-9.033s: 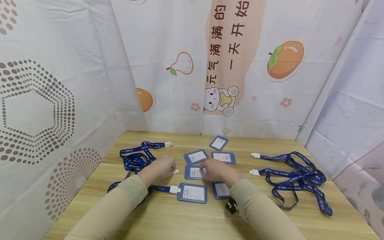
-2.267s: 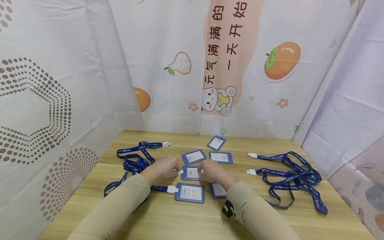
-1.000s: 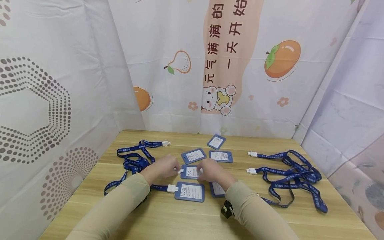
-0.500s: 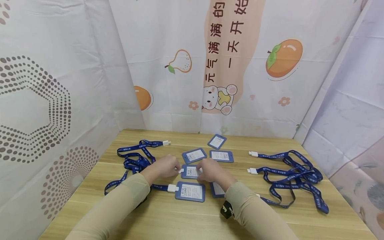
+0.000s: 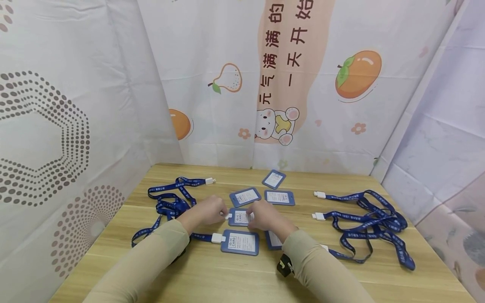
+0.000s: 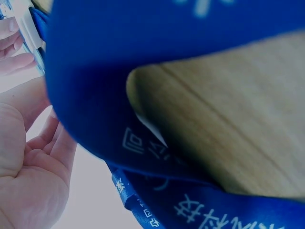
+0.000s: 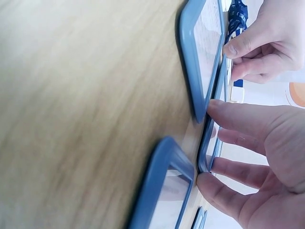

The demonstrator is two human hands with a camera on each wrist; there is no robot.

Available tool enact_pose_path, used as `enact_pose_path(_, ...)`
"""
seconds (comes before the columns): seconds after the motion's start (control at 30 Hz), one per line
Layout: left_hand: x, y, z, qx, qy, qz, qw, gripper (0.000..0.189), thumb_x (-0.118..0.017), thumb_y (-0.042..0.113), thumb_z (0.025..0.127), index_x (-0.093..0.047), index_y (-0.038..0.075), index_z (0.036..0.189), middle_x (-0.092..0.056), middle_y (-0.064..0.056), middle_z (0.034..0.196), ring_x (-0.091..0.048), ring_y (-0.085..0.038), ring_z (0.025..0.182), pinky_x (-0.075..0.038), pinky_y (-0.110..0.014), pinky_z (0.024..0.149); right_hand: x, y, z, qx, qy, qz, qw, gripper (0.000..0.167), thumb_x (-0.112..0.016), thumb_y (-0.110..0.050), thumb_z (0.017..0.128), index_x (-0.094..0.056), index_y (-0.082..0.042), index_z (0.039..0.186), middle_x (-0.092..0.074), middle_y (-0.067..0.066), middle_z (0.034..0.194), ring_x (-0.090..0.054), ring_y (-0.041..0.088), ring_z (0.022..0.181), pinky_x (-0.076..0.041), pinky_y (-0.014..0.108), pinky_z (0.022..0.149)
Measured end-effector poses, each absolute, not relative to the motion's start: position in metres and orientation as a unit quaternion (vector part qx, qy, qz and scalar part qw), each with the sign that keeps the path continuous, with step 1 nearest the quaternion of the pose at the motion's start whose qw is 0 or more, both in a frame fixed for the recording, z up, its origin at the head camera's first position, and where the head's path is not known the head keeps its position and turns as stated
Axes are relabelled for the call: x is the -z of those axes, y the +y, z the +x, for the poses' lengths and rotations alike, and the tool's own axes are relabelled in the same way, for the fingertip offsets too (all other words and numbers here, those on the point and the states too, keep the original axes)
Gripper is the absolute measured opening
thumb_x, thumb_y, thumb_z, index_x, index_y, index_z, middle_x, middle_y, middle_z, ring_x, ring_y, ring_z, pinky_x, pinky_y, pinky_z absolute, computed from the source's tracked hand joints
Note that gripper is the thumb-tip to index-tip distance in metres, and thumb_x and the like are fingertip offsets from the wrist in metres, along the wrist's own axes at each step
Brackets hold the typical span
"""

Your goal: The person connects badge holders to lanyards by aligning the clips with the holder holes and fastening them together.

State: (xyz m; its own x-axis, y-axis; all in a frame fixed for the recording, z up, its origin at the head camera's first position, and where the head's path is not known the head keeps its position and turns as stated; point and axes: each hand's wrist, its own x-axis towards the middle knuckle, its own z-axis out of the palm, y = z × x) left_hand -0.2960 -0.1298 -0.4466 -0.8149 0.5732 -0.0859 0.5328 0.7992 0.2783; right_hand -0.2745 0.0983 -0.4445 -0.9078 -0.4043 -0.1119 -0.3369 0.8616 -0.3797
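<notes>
My left hand [image 5: 211, 210] pinches the white end clip at the left end of a blue-framed ID badge holder [image 5: 238, 217]; its fingers hide most of the clip, whose white tip overlaps the slot end. My right hand [image 5: 263, 216] grips the holder's right part, thumb on one long edge and fingers on the other, as the right wrist view shows around the frame [image 7: 206, 143]. The holder lies flat on the table. A blue lanyard strap [image 6: 86, 95] fills much of the left wrist view. Just nearer lies another badge holder [image 5: 240, 243] joined to a lanyard clip [image 5: 217, 238].
Beyond the hands lie three badge holders, one [image 5: 274, 179] farthest back. Another holder [image 5: 273, 240] is partly under the right wrist. Blue lanyards [image 5: 176, 204] heap at left, more lanyards [image 5: 373, 223] at right. Printed curtains [image 5: 212, 139] enclose the wooden table [image 5: 235, 277].
Nine seconds ago the left hand's white clip stood apart from the holder; since then its tip has met the slot end. In the last half second the right hand has shifted slightly left.
</notes>
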Motion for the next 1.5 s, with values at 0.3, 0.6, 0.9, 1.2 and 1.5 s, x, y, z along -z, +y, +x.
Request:
enact_pose_path(0.3, 0.4472, -0.1292, -0.2972, -0.126, 0.944, 0.29, 0.093, 0.013, -0.078, 0.014, 0.09, -0.081, 0.017, 0.101, -0.075, 0.0, 0.109, -0.069, -0.018, 0.106, -0.057, -0.033, 0.09, 0.4416, 0.0989, -0.2718, 0.186, 0.956, -0.203, 0.098, 0.03, -0.088, -0.02, 0.079, -0.08, -0.019, 0.108, -0.07, 0.005, 0.123, -0.061, 0.026, 0.115, -0.048, 0.048, 0.103)
enact_pose_path(0.6, 0.4468, -0.1302, -0.2967, -0.139, 0.944, 0.284, 0.094, 0.013, -0.079, 0.014, 0.089, -0.081, 0.018, 0.101, -0.075, 0.0, 0.11, -0.069, -0.018, 0.104, -0.058, -0.033, 0.088, 0.44, 0.0994, -0.2711, 0.184, 0.957, -0.202, 0.101, 0.031, -0.088, -0.021, 0.079, -0.08, -0.02, 0.109, -0.07, 0.004, 0.124, -0.061, 0.025, 0.114, -0.048, 0.048, 0.102)
enact_pose_path(0.9, 0.4458, -0.1284, -0.2955, -0.135, 0.945, 0.284, 0.092, 0.013, -0.078, 0.015, 0.09, -0.081, 0.018, 0.102, -0.074, 0.001, 0.11, -0.068, -0.017, 0.106, -0.057, -0.033, 0.09, 0.4414, 0.1013, -0.2715, 0.179, 0.956, -0.209, 0.098, 0.032, -0.087, -0.021, 0.079, -0.08, -0.02, 0.11, -0.071, 0.004, 0.122, -0.061, 0.028, 0.118, -0.048, 0.049, 0.103)
enact_pose_path(1.2, 0.4422, -0.1286, -0.2898, -0.148, 0.948, 0.262, 0.099, 0.014, -0.078, 0.014, 0.09, -0.081, 0.017, 0.103, -0.074, -0.001, 0.112, -0.068, -0.019, 0.106, -0.057, -0.033, 0.089, 0.4414, 0.099, -0.2711, 0.173, 0.957, -0.21, 0.096, 0.031, -0.086, -0.019, 0.081, -0.08, -0.02, 0.111, -0.07, 0.005, 0.124, -0.06, 0.029, 0.12, -0.047, 0.05, 0.104)
enact_pose_path(1.5, 0.4428, -0.127, -0.2893, -0.14, 0.952, 0.251, 0.103, 0.014, -0.077, 0.014, 0.09, -0.081, 0.018, 0.103, -0.073, 0.0, 0.112, -0.068, -0.019, 0.106, -0.057, -0.034, 0.089, 0.4404, 0.0977, -0.2682, 0.169, 0.959, -0.205, 0.1, 0.031, -0.085, -0.019, 0.082, -0.079, -0.019, 0.113, -0.069, 0.004, 0.126, -0.06, 0.028, 0.121, -0.047, 0.049, 0.105)
